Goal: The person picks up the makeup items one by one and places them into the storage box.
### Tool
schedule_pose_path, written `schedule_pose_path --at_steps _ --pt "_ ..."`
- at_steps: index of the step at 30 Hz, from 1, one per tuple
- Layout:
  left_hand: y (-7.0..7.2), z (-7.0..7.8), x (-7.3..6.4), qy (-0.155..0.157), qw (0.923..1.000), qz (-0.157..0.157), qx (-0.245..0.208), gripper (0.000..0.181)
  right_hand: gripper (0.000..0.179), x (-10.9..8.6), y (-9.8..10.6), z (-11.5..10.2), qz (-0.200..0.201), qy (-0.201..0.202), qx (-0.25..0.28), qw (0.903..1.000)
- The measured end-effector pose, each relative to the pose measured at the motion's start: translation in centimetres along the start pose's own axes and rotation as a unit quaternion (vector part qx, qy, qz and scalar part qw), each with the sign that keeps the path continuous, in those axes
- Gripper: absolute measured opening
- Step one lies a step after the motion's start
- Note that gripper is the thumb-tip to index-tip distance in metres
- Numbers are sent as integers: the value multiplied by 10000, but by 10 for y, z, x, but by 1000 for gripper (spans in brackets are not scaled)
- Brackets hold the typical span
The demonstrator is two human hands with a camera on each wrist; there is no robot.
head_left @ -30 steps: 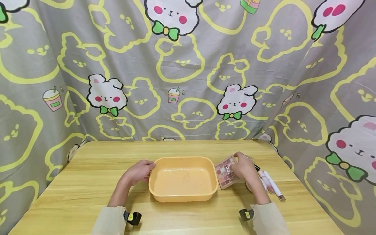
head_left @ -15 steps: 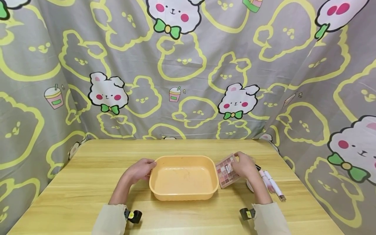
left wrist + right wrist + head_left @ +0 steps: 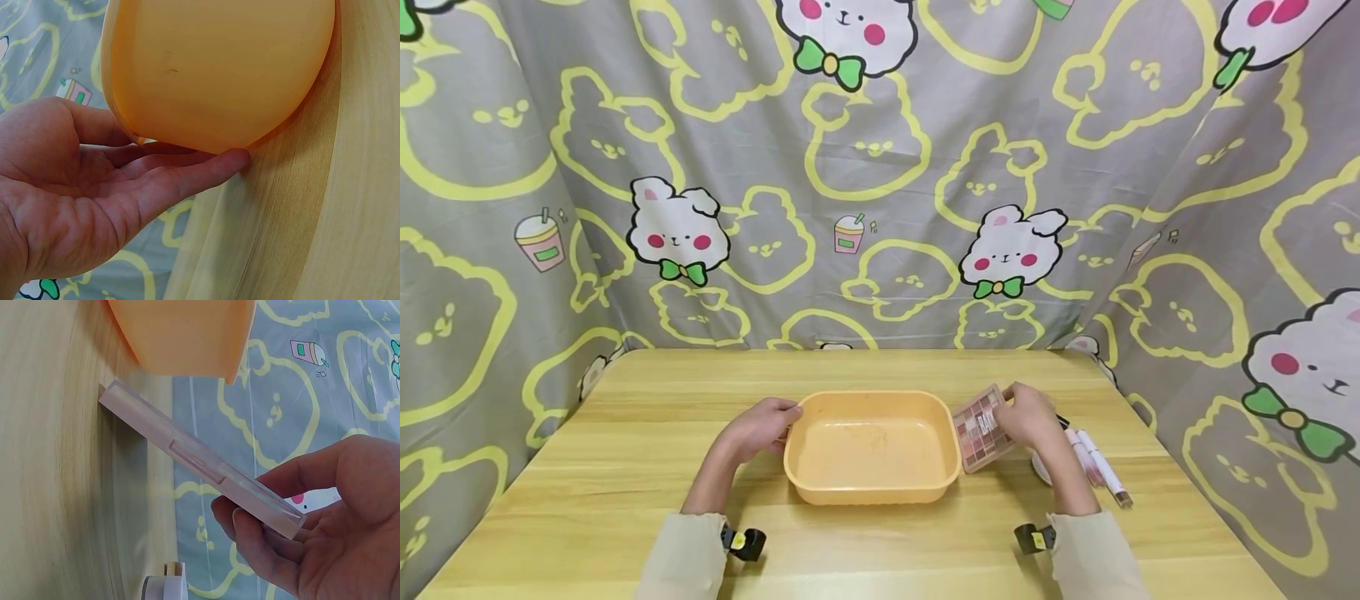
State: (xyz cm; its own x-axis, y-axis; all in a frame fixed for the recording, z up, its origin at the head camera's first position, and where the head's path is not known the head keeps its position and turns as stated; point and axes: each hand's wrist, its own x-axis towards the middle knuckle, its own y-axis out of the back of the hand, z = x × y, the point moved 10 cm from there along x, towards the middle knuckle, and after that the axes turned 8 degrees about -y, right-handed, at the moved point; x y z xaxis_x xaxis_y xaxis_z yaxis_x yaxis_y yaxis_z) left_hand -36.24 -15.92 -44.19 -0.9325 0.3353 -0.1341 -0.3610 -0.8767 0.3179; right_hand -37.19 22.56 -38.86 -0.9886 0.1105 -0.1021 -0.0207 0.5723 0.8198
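A yellow-orange plastic basin (image 3: 874, 495) stands on the table in the middle of the head view, with nothing in it. My left hand (image 3: 763, 429) grips its left end. In the left wrist view the thumb reaches over the rim and the fingers lie along the outside of the wall (image 3: 219, 75). An eyeshadow palette (image 3: 982, 432) with many small squares and white lettering leans beside the basin's right end. My right hand (image 3: 1032, 414) pinches the palette by its far right part. Seen edge-on in the right wrist view, the palette (image 3: 187, 456) slopes, its lower edge at the table.
Right of my right forearm lie a white pen-like tube (image 3: 1105, 467), a pink-and-white tube (image 3: 1086, 458) and a black stick (image 3: 1063, 422). A round white item (image 3: 1042, 468) is partly hidden by the forearm. A patterned grey curtain (image 3: 880, 208) hangs around the wooden table (image 3: 880, 558).
The palette has tilted up more steeply under my right hand, close beside the basin. My left hand keeps its grip on the basin. The head view has shifted slightly.
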Motion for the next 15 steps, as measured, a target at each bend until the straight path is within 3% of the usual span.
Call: schedule_pose_path --at_steps 15 --pt "-1 2 0 -24 9999 2 99 46 45 0 5 1 174 -157 133 9996"
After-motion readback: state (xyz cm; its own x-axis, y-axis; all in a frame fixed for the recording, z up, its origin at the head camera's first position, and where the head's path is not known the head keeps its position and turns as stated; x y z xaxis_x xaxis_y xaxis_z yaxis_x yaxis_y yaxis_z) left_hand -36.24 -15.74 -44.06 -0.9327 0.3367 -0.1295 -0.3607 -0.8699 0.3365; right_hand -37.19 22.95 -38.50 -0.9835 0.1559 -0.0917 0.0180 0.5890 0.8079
